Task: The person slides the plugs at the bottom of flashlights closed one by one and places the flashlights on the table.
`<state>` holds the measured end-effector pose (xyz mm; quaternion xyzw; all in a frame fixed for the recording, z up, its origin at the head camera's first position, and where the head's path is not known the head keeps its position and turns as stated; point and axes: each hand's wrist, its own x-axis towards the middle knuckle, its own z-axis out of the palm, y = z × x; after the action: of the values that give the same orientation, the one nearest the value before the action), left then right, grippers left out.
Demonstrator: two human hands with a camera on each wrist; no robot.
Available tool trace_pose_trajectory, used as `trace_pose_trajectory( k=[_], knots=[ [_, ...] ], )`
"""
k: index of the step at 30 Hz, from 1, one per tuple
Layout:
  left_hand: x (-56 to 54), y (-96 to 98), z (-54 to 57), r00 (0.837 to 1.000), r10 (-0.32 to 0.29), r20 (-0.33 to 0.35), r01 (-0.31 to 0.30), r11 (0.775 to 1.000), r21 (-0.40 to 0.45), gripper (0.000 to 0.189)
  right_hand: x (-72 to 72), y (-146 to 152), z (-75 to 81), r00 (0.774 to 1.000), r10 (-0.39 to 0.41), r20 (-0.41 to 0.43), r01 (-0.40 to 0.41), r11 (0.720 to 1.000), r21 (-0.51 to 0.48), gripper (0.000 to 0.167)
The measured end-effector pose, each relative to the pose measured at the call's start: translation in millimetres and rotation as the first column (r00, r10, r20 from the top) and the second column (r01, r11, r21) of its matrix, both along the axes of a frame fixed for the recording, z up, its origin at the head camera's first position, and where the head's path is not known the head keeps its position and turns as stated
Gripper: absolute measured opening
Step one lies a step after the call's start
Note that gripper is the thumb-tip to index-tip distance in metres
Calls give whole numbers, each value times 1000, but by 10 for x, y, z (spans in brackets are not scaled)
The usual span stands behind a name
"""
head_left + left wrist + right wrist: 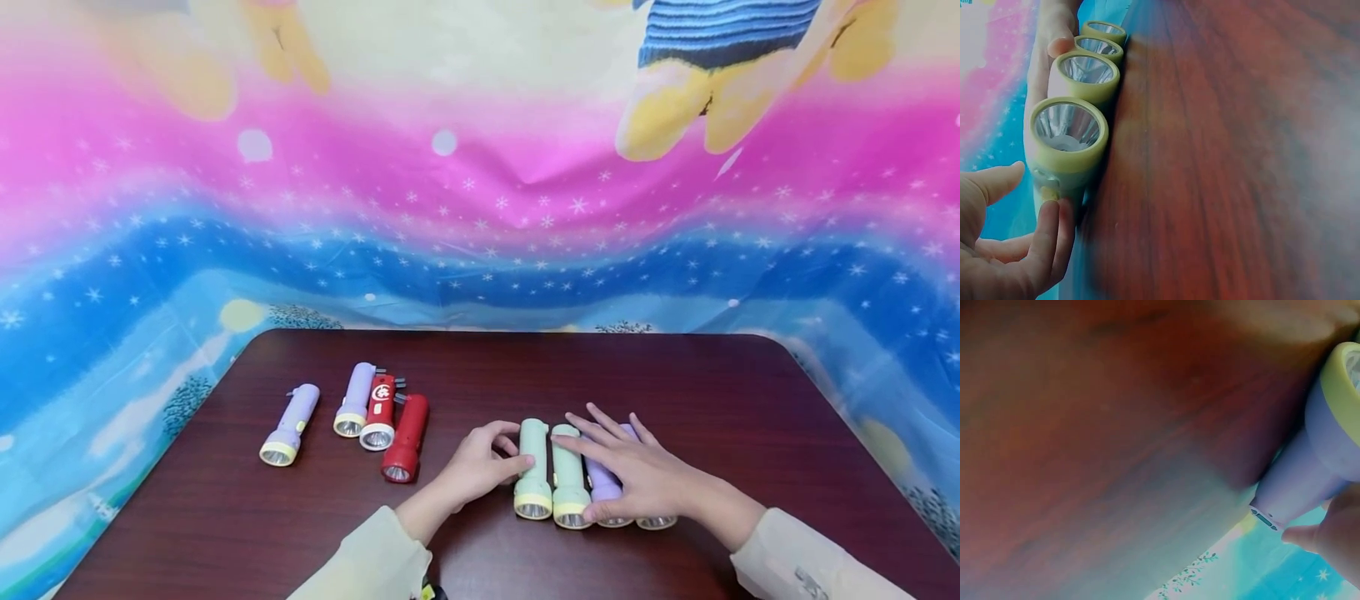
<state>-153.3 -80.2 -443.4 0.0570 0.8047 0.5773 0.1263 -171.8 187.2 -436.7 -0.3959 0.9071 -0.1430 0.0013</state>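
Four flashlights lie side by side, lamp ends toward me. My left hand (480, 462) is at the leftmost, a pale green flashlight (534, 462); in the left wrist view its fingertips touch the flashlight's side by the yellow switch (1050, 192), while the thumb stands apart. My right hand (637, 475) spreads over the others: a second green flashlight (568, 479), a purple flashlight (603, 482) and the rightmost one, whose yellow-rimmed lamp end (657, 523) shows below the palm. In the right wrist view, that purple flashlight (1304, 465) has fingers beside its tail.
On the left of the dark brown table (480, 367) lie a lone purple flashlight (292, 421), another purple flashlight (356, 396), a red flashlight with a white emblem (381, 408) and a plain red flashlight (407, 437). A printed curtain (480, 208) hangs behind.
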Motion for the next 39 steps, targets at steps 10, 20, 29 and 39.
trace_pose_trajectory(
  k=[10,20,29,39],
  knots=[
    [111,-219,60,997,-67,-33,67,998,-8,51,-34,-57,-14,996,73,-43,-72,997,24,91],
    [106,-488,161,985,-11,-172,-9,993,-115,44,-38,-82,-79,993,85,-82,-83,996,33,88],
    [138,-793,300,955,123,-271,-174,970,-170,38,-43,-105,-78,993,90,-76,-88,996,26,88],
    [104,-1201,346,912,229,-341,-314,924,-217,39,-37,-101,-61,994,82,-77,-80,996,35,89]
  ],
)
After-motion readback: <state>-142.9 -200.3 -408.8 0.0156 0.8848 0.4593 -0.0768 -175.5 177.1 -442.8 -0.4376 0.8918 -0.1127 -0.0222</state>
